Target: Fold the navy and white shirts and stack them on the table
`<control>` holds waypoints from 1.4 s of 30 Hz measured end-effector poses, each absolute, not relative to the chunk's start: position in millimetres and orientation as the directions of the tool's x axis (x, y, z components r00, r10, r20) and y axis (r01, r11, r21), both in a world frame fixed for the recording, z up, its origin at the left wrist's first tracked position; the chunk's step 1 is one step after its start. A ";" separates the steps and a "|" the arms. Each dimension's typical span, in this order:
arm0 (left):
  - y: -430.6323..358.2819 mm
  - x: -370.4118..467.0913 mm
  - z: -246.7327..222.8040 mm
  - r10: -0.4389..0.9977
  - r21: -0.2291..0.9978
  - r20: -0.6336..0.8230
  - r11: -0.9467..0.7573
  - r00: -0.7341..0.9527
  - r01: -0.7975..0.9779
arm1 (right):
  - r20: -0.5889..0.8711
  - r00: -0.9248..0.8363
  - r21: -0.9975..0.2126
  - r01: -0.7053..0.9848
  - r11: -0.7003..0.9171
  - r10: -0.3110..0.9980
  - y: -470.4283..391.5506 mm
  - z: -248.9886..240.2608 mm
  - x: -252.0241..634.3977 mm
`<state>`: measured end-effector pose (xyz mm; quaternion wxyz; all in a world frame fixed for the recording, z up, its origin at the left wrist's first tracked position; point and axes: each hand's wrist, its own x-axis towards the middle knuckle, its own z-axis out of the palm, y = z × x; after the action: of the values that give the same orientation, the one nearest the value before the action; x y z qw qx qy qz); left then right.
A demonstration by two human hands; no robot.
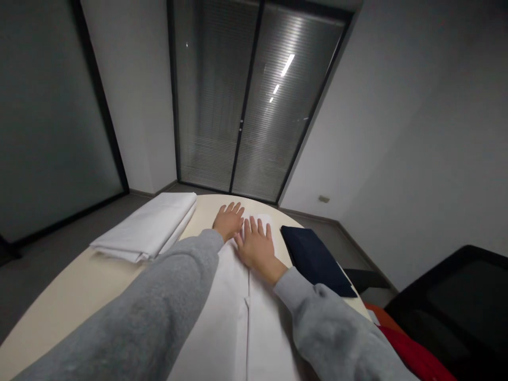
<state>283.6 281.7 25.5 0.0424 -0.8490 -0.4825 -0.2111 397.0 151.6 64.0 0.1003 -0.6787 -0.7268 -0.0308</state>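
A long white cloth [226, 317] lies folded lengthwise on the table, running from the near edge toward the far side, with a seam or fold line down its middle. At its far end my left hand [229, 221] rests with fingers stretched out, partly over the table top. My right hand [257, 246] lies flat on the cloth just beside it, fingers spread and pointing away from me. The two hands nearly touch. Neither holds anything. Grey sleeves cover part of the cloth's sides.
A folded white cloth stack [146, 225] lies at the left on the rounded cream table [71, 296]. Folded dark navy fabric [315, 259] sits at the right edge. Beyond it are a black chair [456, 307] and red fabric [413, 352]. Glass doors [254, 106] stand behind.
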 end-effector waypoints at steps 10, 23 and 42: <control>191.5 248.8 15.4 0.807 0.197 0.058 -0.587 0.588 0.786 | -0.157 -0.334 -0.347 0.900 0.265 0.929 -64.3 66.7 350.8; 64.2 195.5 81.3 0.647 0.108 0.098 -0.762 0.756 0.638 | -0.137 -0.453 -0.414 0.834 0.365 0.881 -179.3 56.8 337.0; -177.4 73.7 18.6 0.593 0.341 0.509 -0.805 0.624 0.486 | -0.004 -0.350 -0.362 0.873 0.325 0.937 -182.7 47.4 334.5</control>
<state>73.7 -177.4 18.6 -0.0854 -0.8970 -0.3006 -0.3125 334.5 -182.7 47.4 0.1035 -0.5604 -0.8074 0.1525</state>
